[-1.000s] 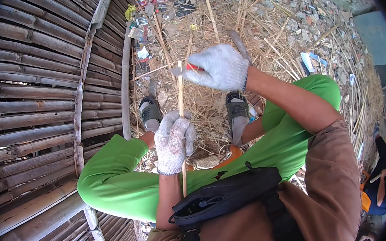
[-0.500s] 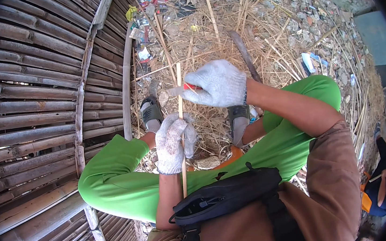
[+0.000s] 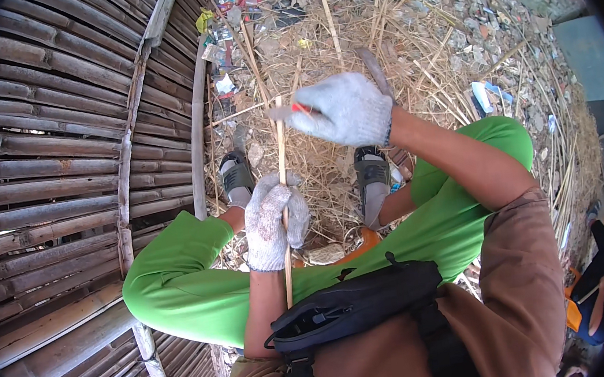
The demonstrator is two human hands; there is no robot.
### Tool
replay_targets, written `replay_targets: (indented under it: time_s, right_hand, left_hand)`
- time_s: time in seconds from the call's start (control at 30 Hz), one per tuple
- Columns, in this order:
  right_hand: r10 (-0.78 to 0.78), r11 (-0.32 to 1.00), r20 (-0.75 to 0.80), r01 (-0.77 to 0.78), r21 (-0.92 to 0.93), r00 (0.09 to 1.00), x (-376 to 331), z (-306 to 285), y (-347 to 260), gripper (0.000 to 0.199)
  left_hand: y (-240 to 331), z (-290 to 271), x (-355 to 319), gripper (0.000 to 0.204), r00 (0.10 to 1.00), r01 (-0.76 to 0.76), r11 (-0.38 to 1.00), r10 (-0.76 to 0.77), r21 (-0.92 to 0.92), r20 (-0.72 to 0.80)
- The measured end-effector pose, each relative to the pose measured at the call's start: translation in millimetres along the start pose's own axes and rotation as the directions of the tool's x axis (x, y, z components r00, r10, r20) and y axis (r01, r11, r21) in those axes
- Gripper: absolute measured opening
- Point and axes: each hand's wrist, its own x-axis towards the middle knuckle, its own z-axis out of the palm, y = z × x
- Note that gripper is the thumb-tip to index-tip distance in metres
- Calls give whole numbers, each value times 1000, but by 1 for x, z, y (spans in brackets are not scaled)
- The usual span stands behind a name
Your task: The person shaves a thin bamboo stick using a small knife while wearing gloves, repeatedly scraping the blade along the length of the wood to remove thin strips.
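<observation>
I sit with green-trousered knees apart, both hands in white knit gloves. My left hand [image 3: 270, 221] grips a thin pale bamboo strip [image 3: 281, 165] held upright between my knees. My right hand [image 3: 344, 110] is closed on a knife with a red handle, its curved dark blade [image 3: 376, 70] sticking up past the hand, and it meets the top end of the strip. My sandalled feet [image 3: 236, 177] rest on dry straw below.
A wall of dark bamboo slats [image 3: 51, 178] curves along the left. Dry straw, loose bamboo strips [image 3: 328, 16] and litter cover the ground ahead. A black waist bag [image 3: 358, 304] hangs at my front. An orange object [image 3: 366, 240] lies under my legs.
My right hand with the knife has moved down and toward the strip's top end. My left hand has kept its grip on the strip.
</observation>
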Motion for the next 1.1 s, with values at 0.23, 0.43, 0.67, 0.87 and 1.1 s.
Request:
replay_targets:
  time_s: [0.23, 0.43, 0.67, 0.87, 1.1]
  right_hand:
    - [-197, 980, 88, 200, -24, 977, -11, 9, -11, 46]
    - [-206, 974, 101, 214, -72, 973, 5, 10, -4, 48]
    - [267, 950, -86, -277, -145, 960, 36, -32, 87, 77]
    - [98, 990, -135, -110, -84, 986, 21, -41, 42, 75]
    - [-92, 996, 110, 90, 25, 990, -11, 14, -9, 44]
  left_hand:
    - [1, -4, -2, 26, 1000, -8, 999, 9, 49, -18]
    - [4, -4, 3, 26, 993, -8, 977, 33, 214, -109]
    - [8, 1, -12, 22, 993, -18, 967, 47, 253, -108]
    - [10, 0, -7, 17, 984, -13, 964, 59, 266, -167]
    - [7, 11, -5, 18, 983, 13, 950, 45, 313, -178]
